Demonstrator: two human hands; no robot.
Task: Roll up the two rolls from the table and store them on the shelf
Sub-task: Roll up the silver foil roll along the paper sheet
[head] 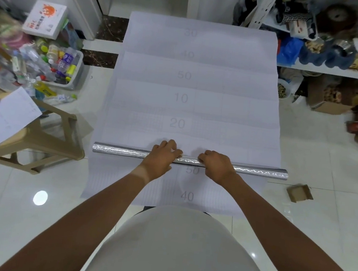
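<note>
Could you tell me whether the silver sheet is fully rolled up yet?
Not yet. Only a thin roll has formed under both hands; most of the sheet still lies spread beyond it.

The sheet (192, 88) spread over the desk is pale lavender-white, with a faint grid and grey numerals down its middle. The rolled part (117, 150) across its near end shows silver, with a crinkled, shiny texture. The floor (318, 150) is glossy white tile, with a dark brown speckled strip (109, 28) at the far left. The stool (47, 141) is beige. A blue bag (289, 51) lies on the white shelf (335, 71).
</note>
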